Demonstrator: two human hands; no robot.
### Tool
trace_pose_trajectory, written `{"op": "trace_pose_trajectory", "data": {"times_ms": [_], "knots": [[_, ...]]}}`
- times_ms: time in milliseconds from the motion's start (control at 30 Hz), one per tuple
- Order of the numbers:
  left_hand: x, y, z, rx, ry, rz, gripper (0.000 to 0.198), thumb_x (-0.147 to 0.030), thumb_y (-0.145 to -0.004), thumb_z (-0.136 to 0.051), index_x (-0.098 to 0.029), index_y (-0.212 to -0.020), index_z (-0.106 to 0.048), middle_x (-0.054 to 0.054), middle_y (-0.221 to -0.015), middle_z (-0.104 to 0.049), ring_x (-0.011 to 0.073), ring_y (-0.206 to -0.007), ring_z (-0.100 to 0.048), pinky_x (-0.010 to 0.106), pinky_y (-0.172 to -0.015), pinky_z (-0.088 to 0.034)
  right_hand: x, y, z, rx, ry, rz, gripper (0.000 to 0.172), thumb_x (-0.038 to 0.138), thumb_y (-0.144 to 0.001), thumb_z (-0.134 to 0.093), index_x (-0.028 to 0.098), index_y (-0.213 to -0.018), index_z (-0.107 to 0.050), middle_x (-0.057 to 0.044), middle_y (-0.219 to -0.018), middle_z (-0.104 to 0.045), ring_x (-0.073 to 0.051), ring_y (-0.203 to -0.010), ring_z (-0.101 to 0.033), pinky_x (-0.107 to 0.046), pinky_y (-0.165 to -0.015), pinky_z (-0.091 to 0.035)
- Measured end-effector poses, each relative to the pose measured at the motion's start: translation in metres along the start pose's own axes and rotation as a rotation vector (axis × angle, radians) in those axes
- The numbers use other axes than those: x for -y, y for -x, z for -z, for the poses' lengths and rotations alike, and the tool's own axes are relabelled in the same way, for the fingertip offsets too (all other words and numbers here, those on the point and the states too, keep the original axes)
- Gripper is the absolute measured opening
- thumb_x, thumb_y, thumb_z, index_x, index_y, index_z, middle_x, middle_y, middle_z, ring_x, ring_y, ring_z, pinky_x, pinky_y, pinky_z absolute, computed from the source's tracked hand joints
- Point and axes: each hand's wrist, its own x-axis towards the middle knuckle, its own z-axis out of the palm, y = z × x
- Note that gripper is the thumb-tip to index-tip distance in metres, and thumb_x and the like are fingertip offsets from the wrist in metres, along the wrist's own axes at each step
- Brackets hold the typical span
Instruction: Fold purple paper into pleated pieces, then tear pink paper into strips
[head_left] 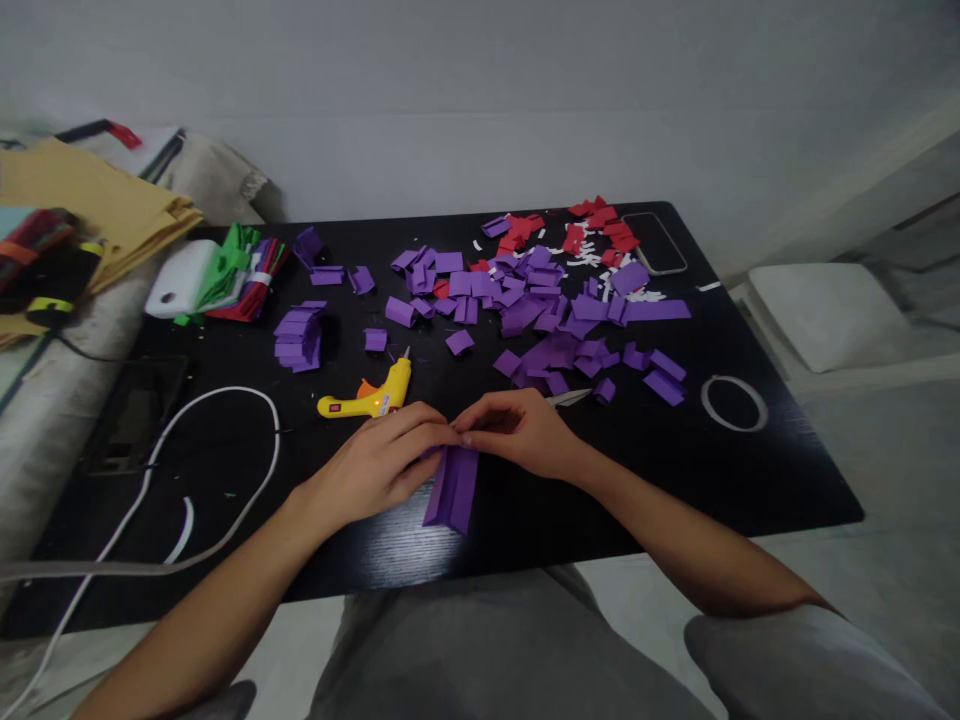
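A folded purple paper strip (pixel 454 490) lies near the table's front edge, creased lengthwise, its far end between my two hands. My left hand (pixel 390 455) is closed on that far end from the left. From the right, my right hand (pixel 517 425) pinches the same end with thumb and forefinger. The fingertips meet there and hide the paper's edge. Just beyond my left hand lies a yellow glue gun (pixel 371 395), its small light glowing orange. Scissors (pixel 568 398) stick out from behind my right hand.
Many purple paper pieces (pixel 532 290) cover the table's middle, with red scraps (pixel 517 232) behind. A phone-like frame (pixel 655 243) and a tape ring (pixel 735 402) lie right. A white cable (pixel 274 430) loops at left, near bundled coloured strips (pixel 240 275).
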Motion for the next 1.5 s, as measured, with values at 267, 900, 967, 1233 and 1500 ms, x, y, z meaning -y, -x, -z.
{"op": "trace_pose_trajectory", "data": {"times_ms": [267, 900, 967, 1233, 1500], "knots": [[0.0, 0.0, 0.001, -0.034, 0.04, 0.023, 0.012, -0.017, -0.102, -0.06, -0.019, -0.113, -0.064, 0.006, -0.098, -0.073, 0.0159, -0.088, -0.073, 0.025, -0.079, -0.059, 0.001, 0.0, -0.003, -0.031, -0.126, -0.005, 0.023, 0.03, -0.076, -0.092, 0.02, -0.091, -0.078, -0.003, -0.092, -0.083, -0.017, -0.085, -0.079, -0.033, -0.088, -0.065], [0.0, 0.0, 0.0, -0.103, -0.021, -0.007, 0.009, -0.017, -0.101, -0.064, -0.017, -0.11, -0.064, 0.006, -0.097, -0.074, 0.0159, -0.088, -0.074, 0.026, -0.082, -0.06, 0.0, -0.001, -0.004, -0.03, -0.227, -0.031, 0.028, 0.027, -0.072, -0.094, 0.018, -0.092, -0.079, -0.004, -0.095, -0.083, -0.017, -0.091, -0.08, -0.034, -0.096, -0.063], [0.001, 0.001, 0.001, -0.087, -0.079, -0.018, 0.011, -0.016, -0.101, -0.063, -0.016, -0.112, -0.064, 0.007, -0.099, -0.073, 0.0164, -0.09, -0.073, 0.027, -0.082, -0.06, 0.0, -0.002, -0.004, -0.032, -0.19, -0.037, 0.025, 0.027, -0.074, -0.093, 0.018, -0.093, -0.08, -0.004, -0.094, -0.083, -0.017, -0.09, -0.079, -0.034, -0.095, -0.063], [-0.001, 0.002, -0.005, -0.107, -0.123, -0.013, 0.018, -0.01, -0.097, -0.067, -0.017, -0.114, -0.066, 0.007, -0.108, -0.071, 0.0166, -0.095, -0.072, 0.028, -0.086, -0.06, 0.0, 0.0, -0.007, -0.126, -0.148, 0.007, 0.017, 0.025, -0.076, -0.089, 0.02, -0.091, -0.082, -0.002, -0.09, -0.083, -0.016, -0.086, -0.078, -0.032, -0.09, -0.063], [-0.008, 0.0, -0.01, -0.175, -0.081, 0.069, 0.018, -0.004, -0.098, -0.062, -0.015, -0.11, -0.067, 0.008, -0.103, -0.072, 0.0167, -0.094, -0.071, 0.027, -0.085, -0.058, 0.0, 0.002, -0.012, -0.229, -0.1, 0.069, 0.019, 0.032, -0.076, -0.092, 0.021, -0.089, -0.083, -0.002, -0.089, -0.083, -0.016, -0.085, -0.078, -0.031, -0.087, -0.063]]}}
